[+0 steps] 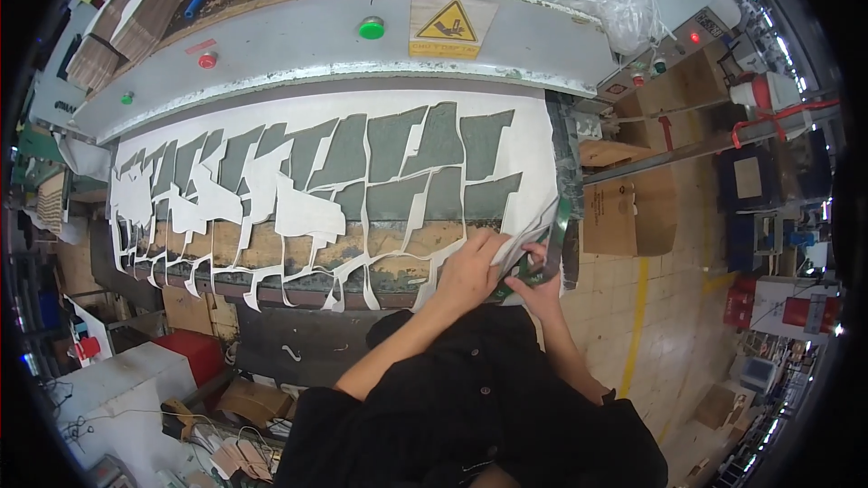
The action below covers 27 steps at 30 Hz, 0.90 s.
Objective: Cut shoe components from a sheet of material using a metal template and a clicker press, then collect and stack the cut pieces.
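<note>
Left hand (470, 271) curls round a white bundle (525, 237); right hand (542, 289), close beside it, pinches a green strip (560, 228) — against the bundle's right side. Leftward spreads a cut white sheet (309, 210); ahead, a grey beam (298, 50) — rightward, a carton (630, 212).

I stand at the front edge of a long, flat machine bed (389, 238), its scuffed surface grey-green and brown. Over it lies a wide, thin white sheet (540, 137) full of angular cut-outs, stopping just short of the right edge. Irregular white flaps (309, 211) lie across the left half; narrow white strips (369, 289) reach the edge nearest me.
</note>
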Tool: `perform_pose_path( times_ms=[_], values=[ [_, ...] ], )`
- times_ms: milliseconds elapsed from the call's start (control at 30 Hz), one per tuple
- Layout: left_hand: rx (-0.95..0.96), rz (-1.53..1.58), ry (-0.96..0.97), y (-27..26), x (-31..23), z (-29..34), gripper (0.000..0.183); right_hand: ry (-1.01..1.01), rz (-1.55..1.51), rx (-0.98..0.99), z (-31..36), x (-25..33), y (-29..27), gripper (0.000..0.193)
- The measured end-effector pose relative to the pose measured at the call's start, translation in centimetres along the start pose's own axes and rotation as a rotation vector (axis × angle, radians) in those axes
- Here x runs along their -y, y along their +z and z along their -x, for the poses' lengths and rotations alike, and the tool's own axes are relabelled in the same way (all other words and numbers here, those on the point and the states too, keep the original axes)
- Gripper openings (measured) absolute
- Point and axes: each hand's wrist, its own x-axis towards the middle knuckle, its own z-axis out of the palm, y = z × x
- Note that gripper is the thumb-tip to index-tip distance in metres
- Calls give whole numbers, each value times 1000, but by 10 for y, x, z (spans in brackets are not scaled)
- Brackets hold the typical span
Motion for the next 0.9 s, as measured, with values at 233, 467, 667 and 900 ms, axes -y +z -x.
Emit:
perform_pose_path(
  times_ms=[233,467,667,900],
  values=[
    [84,166,47,-34,-4,21,37,-7,-91,86,11,21,36,83],
    [-504,-15,-404,-84,64,34,29,163,58,530,-2,35,44,88],
    [-1146,-79,-525,-197,165,45,41,21,233,583,-2,51,51,65],
    [-701,-97,-851,-229,186,65,95,157,135,402,-26,30,69,49]
  ],
)
